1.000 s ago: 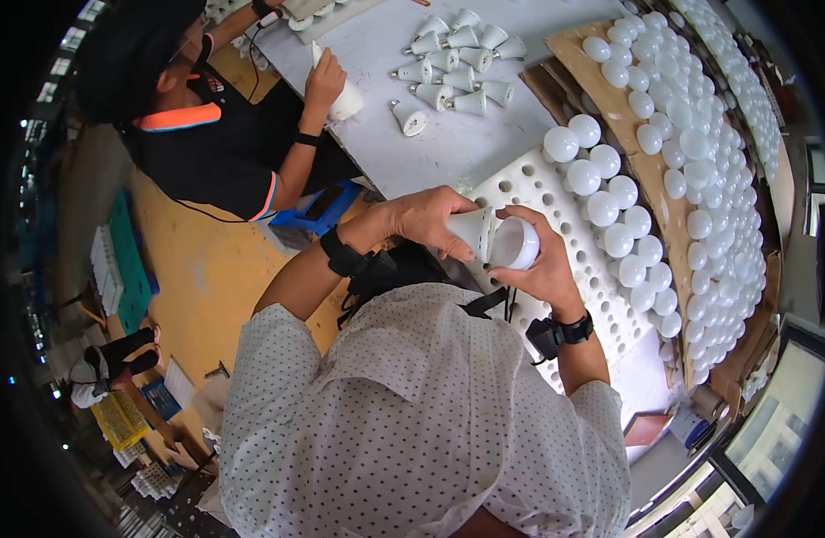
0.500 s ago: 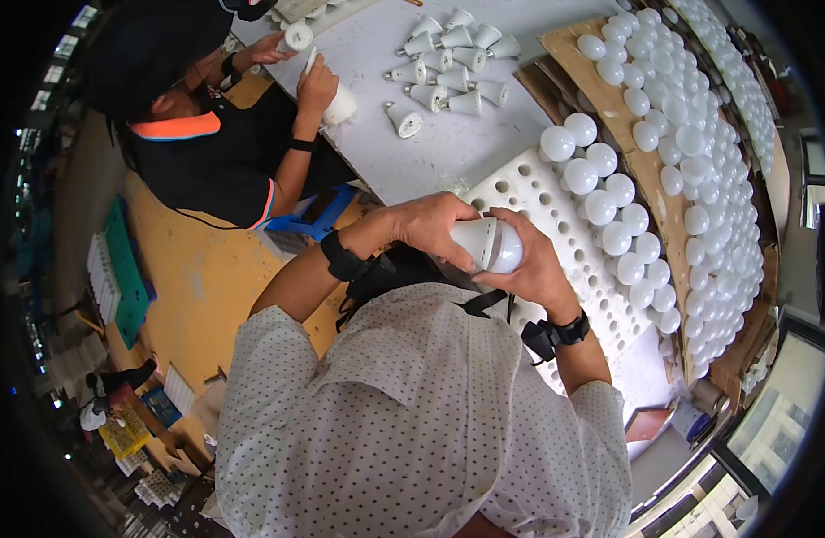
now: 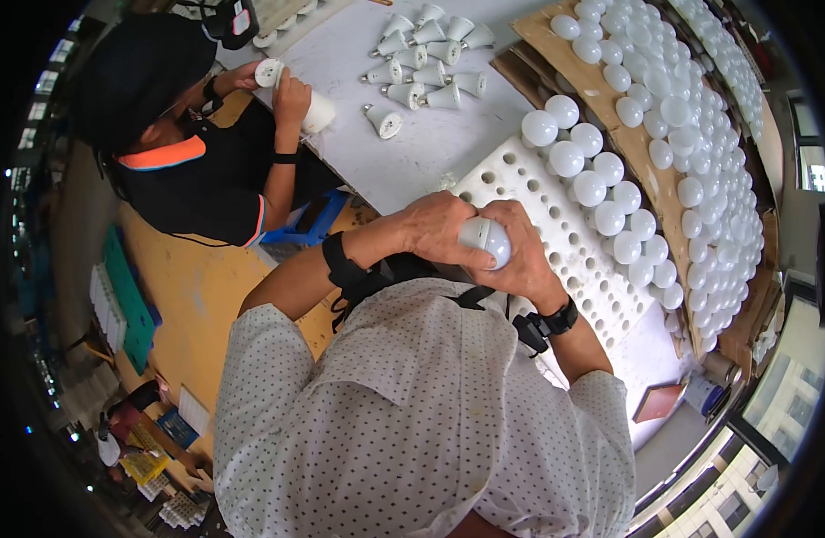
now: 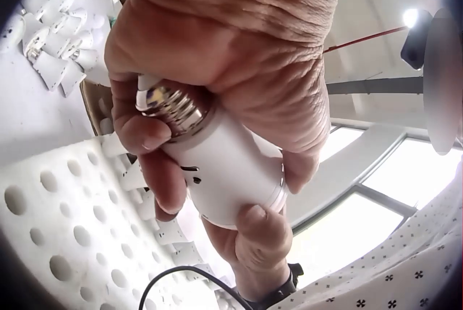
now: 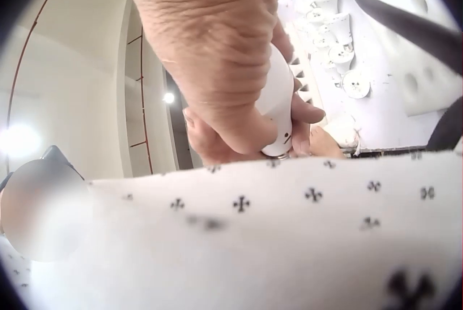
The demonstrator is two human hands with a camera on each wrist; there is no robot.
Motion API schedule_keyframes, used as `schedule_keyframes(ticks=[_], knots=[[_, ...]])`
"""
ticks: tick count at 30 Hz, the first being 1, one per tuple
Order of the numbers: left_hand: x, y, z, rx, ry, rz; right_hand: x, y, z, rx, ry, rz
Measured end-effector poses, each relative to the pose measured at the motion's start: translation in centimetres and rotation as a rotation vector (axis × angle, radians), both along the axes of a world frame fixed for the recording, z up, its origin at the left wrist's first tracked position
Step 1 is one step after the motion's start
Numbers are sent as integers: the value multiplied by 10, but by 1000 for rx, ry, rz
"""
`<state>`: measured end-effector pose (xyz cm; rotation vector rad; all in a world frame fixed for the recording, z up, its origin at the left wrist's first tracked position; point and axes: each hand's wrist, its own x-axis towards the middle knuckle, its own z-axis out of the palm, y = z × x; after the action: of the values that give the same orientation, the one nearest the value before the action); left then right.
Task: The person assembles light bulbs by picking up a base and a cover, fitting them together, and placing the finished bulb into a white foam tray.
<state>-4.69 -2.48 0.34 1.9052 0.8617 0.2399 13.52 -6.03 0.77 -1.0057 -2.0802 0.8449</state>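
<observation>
A white LED bulb (image 3: pixel 484 235) is held between both hands in front of the shirt. My left hand (image 3: pixel 438 229) grips its housing; in the left wrist view the fingers curl around the metal screw base (image 4: pixel 181 111) and the white body (image 4: pixel 235 172). The right hand (image 3: pixel 522 255) wraps the rounded cover end, its thumb (image 4: pixel 264 230) pressing near the rim. Seen from the right wrist, that hand (image 5: pixel 210 57) hides most of the cover. Just beyond the hands lies a white foam tray (image 3: pixel 540 213) with rows of holes.
Round white bulb covers (image 3: pixel 589 188) line the tray's far side, and many more fill a cardboard-edged board (image 3: pixel 623 112) at right. Several bulb housings (image 3: pixel 421 58) lie on the table (image 3: pixel 359 81). At left another person (image 3: pixel 188 179) holds a housing and a white bottle (image 3: pixel 318 112).
The cover and housing were apart a second ago, then came together; now they are joined and the hands have closed in around them. The other person has brought a housing to the bottle.
</observation>
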Motion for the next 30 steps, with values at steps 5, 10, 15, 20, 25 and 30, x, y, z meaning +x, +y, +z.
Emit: schedule_keyframes(ticks=[5, 10, 15, 20, 25, 30], knots=[[6, -1, 11, -28, -54, -7, 0, -8, -12, 87, 167, -17], [13, 0, -4, 51, -107, -31, 5, -11, -18, 20, 248, -35], [17, 0, -9, -12, -57, -37, 11, -9, -15, -33, 252, -21], [19, -2, -15, -20, -107, -12, 10, -11, -11, -47, 233, -44], [18, 2, -3, -457, 12, -51, 8, -12, -18, -56, 273, -49], [22, -3, -1, -440, 31, -13, 10, -15, -19, -95, 273, -45]])
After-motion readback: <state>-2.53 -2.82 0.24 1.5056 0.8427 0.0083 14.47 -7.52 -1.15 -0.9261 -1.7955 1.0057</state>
